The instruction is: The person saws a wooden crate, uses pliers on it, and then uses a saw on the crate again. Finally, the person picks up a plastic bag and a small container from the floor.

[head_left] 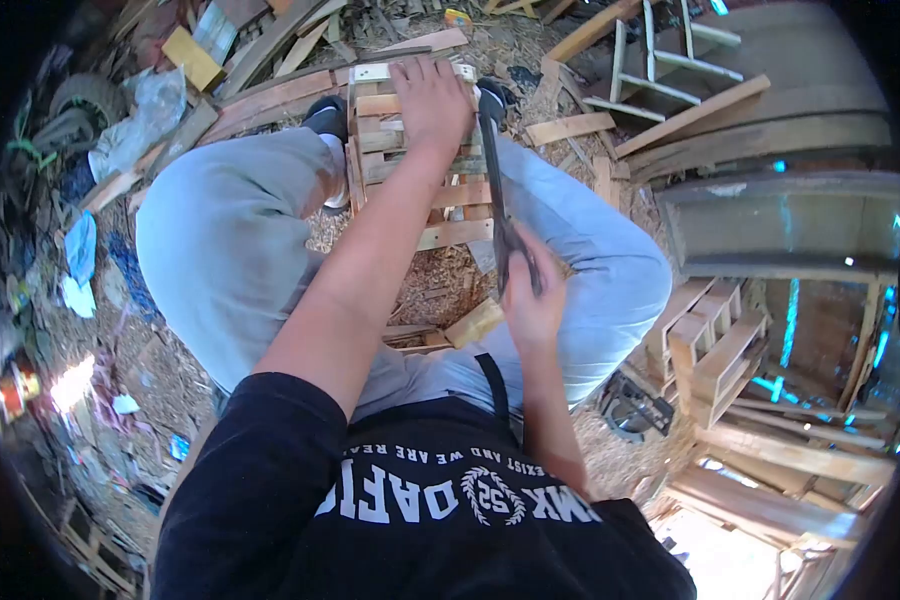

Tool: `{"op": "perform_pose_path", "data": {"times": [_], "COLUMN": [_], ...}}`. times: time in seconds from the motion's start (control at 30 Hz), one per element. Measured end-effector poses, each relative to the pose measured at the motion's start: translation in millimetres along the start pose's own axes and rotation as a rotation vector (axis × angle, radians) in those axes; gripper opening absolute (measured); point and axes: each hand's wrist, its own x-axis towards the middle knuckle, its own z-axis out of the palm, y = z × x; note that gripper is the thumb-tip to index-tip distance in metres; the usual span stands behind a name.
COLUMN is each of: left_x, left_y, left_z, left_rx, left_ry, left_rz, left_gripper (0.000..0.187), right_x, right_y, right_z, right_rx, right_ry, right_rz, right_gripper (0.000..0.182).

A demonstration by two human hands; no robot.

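Note:
A small slatted wooden frame (455,234) stands between my lower legs, built of several light boards. My left hand (436,105) grips its far end, with the fingers over the pale end board (372,73). In my right hand (533,300) is the handle of a handsaw (494,175). The saw's dark blade points away from me along the right side of the frame, its far part right at the frame's far right corner.
Wood shavings and scraps cover the ground (435,285). Loose boards (280,100) lie beyond my feet. To the right are a ladder-like wooden frame (655,75), slatted wooden pieces (715,350) and a dark power tool (635,408). A plastic bag (150,115) lies at the left.

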Motion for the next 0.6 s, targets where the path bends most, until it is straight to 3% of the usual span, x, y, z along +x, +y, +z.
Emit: {"op": "perform_pose_path", "data": {"times": [0.1,0.17,0.23,0.4,0.53,0.6], "left_x": [0.2,-0.6,-0.5,2.5,3.7,0.3], "left_y": [-2.5,-0.5,-0.7,-3.6,-2.3,-2.0], "left_z": [4.2,5.6,3.9,3.9,9.1,10.0], "left_rx": [0.063,0.052,0.021,0.039,0.078,0.046], "left_ry": [0.088,0.137,0.064,0.03,0.119,0.123], "left_rz": [0.023,0.042,0.015,0.031,0.03,0.032], "left_gripper": [0.04,0.041,0.039,0.038,0.037,0.038], "right_x": [20.1,-11.9,-32.5,24.6,-16.4,-21.0], "right_y": [-8.4,-1.6,9.6,-3.6,-5.3,11.5], "right_z": [13.0,-1.8,-12.4,11.6,-7.1,-13.9], "right_rx": [0.135,0.18,0.158,0.142,0.099,0.16], "right_ry": [0.013,0.024,-0.01,0.02,0.027,0.015], "right_rz": [0.216,0.219,0.195,0.232,0.153,0.23], "right_gripper": [0.04,0.042,0.042,0.038,0.036,0.037]}}
